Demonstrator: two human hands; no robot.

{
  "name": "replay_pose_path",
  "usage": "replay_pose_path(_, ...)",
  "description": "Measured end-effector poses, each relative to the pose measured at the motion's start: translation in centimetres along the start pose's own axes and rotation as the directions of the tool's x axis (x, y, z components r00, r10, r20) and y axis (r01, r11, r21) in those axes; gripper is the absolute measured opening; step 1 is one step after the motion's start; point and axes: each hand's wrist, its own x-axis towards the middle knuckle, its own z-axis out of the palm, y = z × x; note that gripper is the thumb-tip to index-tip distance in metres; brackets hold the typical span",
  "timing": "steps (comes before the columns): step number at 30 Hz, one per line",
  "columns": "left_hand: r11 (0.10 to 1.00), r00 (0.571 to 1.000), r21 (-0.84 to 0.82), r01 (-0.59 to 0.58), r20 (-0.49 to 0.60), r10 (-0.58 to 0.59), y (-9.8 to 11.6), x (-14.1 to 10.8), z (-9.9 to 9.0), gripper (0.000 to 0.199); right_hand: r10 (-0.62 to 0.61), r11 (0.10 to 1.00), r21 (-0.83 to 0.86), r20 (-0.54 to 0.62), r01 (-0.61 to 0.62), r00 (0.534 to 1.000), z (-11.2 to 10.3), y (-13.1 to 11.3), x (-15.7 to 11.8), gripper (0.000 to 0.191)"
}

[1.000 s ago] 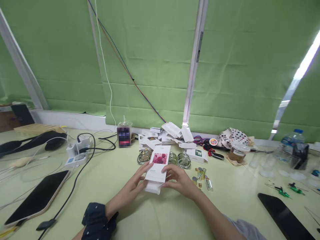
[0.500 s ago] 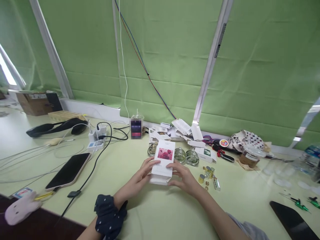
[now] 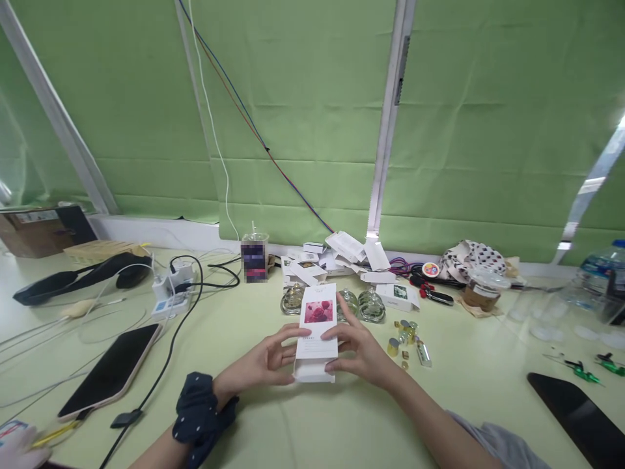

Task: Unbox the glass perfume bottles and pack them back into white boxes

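A white cardboard box (image 3: 316,348) with a picture of pink-red roses is held over the table in front of me, its near end showing an opened flap. My left hand (image 3: 266,355) grips its left side, with the fingers on top and the thumb at the lower corner. On the opposite side my right hand (image 3: 361,345) is closed on it too, index finger stretched along the edge. Just behind the box stand clear glass bottles (image 3: 372,306), partly hidden by it. To the right lie several small gold caps (image 3: 393,346) and a small glass vial (image 3: 424,355).
Behind the bottles is a pile of white cartons (image 3: 346,246). A lidded cup (image 3: 254,257) stands at the back. On the left are a phone (image 3: 112,368), a black cable (image 3: 172,345) and chargers (image 3: 168,283). A dark phone-like slab (image 3: 571,410) lies at right.
The camera view has shifted to the right. The box's near end tilts toward me more, showing more of its flap, and my right index finger has stretched out along its side.
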Motion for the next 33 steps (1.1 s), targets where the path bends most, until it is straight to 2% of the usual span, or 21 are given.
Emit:
replay_pose_path(4, 1.000, 0.998, 0.008, 0.017, 0.052, -0.017, 0.7, 1.2, -0.4, 0.068, 0.000, 0.999, -0.043, -0.067, -0.003, 0.998, 0.3, -0.6, 0.0, 0.029)
replay_pose_path(11, 0.997, 0.997, 0.056, -0.062, -0.046, 0.064, -0.2, 2.7, -0.1, 0.075, -0.035, 0.996, -0.082, -0.151, 0.023, 0.988, 0.8, -0.3, 0.1, 0.024)
replay_pose_path(13, 0.998, 0.994, 0.036, -0.058, -0.087, 0.061, -0.7, 2.8, 0.1, 0.072, -0.038, 0.994, -0.109, -0.160, 0.020, 0.986, 1.0, 0.0, 0.2, 0.025)
replay_pose_path(18, 0.998, 0.958, -0.029, -0.047, -0.284, 0.037, -1.2, 2.2, 0.9, 0.055, -0.016, 0.992, -0.125, -0.145, -0.002, 0.989, 1.8, 0.8, 0.3, 0.029)
replay_pose_path(23, 0.984, 0.953, -0.174, -0.025, -0.301, -0.029, -1.0, 1.6, 1.6, 0.039, 0.005, 0.995, -0.099, -0.200, -0.025, 0.980, 2.7, 1.2, 0.2, 0.024)
replay_pose_path(27, 0.973, 0.934, -0.226, -0.041, -0.355, -0.043, -0.9, 1.2, 1.8, 0.031, -0.080, 0.993, -0.100, -0.176, 0.063, 0.981, 3.1, 0.5, 0.0, 0.022)
replay_pose_path(30, 0.964, 0.922, -0.263, -0.040, -0.381, -0.066, -0.8, 1.1, 1.8, 0.034, -0.149, 0.977, -0.169, -0.116, 0.128, 0.982, 3.3, 0.2, -0.1, 0.025)
replay_pose_path(33, 0.956, 0.920, -0.293, -0.017, -0.378, -0.099, -0.7, 1.1, 2.0, 0.037, -0.233, 0.948, -0.248, -0.117, 0.198, 0.965, 3.3, 0.5, -0.1, 0.022)
